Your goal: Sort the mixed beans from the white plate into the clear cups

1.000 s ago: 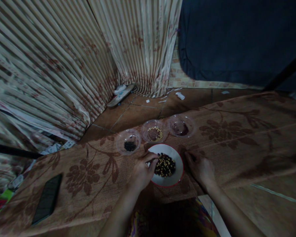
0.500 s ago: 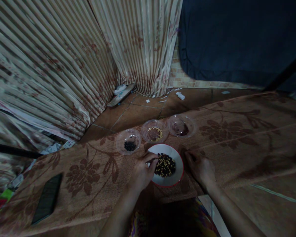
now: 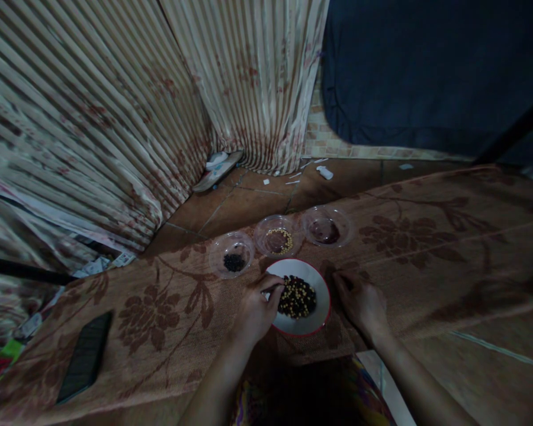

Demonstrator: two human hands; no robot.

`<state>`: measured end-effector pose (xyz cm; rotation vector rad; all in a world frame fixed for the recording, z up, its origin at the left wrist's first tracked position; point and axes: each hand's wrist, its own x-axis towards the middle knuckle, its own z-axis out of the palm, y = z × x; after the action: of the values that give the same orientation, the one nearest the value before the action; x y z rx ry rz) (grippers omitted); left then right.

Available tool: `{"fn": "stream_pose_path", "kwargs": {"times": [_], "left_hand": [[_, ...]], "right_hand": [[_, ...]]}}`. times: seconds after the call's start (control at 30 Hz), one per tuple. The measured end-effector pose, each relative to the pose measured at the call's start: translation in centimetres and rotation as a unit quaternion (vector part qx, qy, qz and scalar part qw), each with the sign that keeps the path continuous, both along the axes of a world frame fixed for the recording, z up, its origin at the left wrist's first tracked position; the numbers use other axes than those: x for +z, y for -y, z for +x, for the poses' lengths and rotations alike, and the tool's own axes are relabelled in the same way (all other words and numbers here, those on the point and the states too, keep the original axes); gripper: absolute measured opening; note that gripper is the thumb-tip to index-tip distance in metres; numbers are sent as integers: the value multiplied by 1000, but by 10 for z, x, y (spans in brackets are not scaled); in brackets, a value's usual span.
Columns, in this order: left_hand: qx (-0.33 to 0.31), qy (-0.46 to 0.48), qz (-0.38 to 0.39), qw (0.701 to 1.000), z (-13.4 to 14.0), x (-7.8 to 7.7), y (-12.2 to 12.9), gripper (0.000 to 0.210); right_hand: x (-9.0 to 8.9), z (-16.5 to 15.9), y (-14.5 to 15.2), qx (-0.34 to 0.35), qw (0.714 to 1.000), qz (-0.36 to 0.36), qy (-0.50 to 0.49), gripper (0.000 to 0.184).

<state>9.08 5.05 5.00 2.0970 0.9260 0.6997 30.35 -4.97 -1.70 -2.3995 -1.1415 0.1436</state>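
A heap of mixed black and yellow seeds (image 3: 298,297) lies in a red-rimmed white dish (image 3: 323,300), at the fingertips of my left hand (image 3: 257,307), drawn to a narrow pinch; whether it holds one, I can't tell. My right hand (image 3: 364,305) curls beyond the dish, its contents hidden. Leaning on the rim could tip seeds toward the three clear plastic cups (image 3: 274,241) ahead of my pinch.

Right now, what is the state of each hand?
Left hand: pinched closed over the bowl; any held item unclear.
Right hand: loosely curled beside the bowl; grip unclear.
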Motion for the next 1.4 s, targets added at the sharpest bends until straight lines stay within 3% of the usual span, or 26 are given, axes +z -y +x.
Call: {"fn": "stream_pose_path", "kwargs": {"times": [0.4,0.6,0.8,1.0,1.17,1.3,1.4], "left_hand": [[19,6,-13,1000,0,2,-1,13],[38,35,-18,998,-3,12,-4,13],[56,86,16,995,7,23,-41,13],[85,72,50,992,19,23,-68,12],[96,73,-1,993,4,19,-46,13],[46,57,-75,995,-11,19,-19,14],[27,33,-88,995,-16,18,-7,13]], "right_hand": [[-1,1,0,3,1000,-2,-4,34],[-3,1,0,7,1000,2,-4,33],[-2,0,1,13,1000,8,1,32],[-3,2,1,26,1000,0,9,34],[-4,2,1,22,1000,7,11,34],[-2,1,1,16,1000,6,7,34],[-1,0,0,15,1000,4,1,34]]}}
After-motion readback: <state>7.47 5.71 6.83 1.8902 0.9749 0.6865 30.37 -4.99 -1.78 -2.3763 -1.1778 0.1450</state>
